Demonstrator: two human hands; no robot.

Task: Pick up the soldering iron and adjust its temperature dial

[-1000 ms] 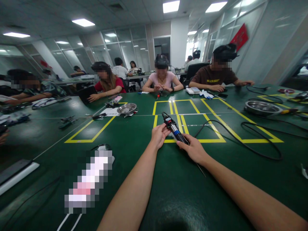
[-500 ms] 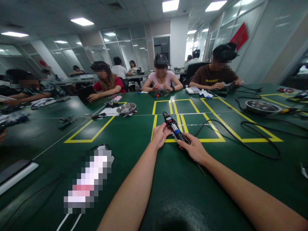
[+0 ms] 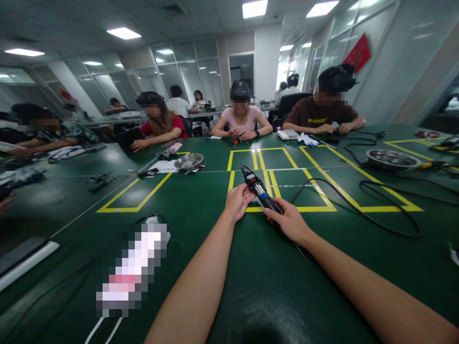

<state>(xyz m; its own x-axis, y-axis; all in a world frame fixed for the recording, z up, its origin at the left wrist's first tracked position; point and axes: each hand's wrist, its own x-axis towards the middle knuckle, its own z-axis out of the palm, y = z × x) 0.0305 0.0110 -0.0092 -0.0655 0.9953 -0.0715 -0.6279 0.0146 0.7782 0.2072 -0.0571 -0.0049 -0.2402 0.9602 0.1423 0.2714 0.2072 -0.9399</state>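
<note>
Over the green table, a black cylindrical tool (image 3: 264, 196) with a silver section, a blue band and a small light panel near its far end slants away from me. Its exact kind is not clear. My right hand (image 3: 289, 220) is closed round the near end, the thumb lying along its left side. At the far end, my left hand (image 3: 239, 200) supports it from the left with curled fingers, partly hidden behind the tool. A thin dark loop sticks out at the tip. A thin rod or wire (image 3: 300, 252) shows below my right wrist.
A black cable (image 3: 387, 231) curls over the table at right. Yellow tape outlines (image 3: 297, 209) lie beyond my hands. Metal bowls (image 3: 189, 161) (image 3: 392, 160) stand left and right. At near left is a blurred-out phone-like thing (image 3: 134, 267). Several people sit across the table.
My hands and the tool stay almost as they were. Across the table at right, a co-worker's hands have lowered and come closer together.
</note>
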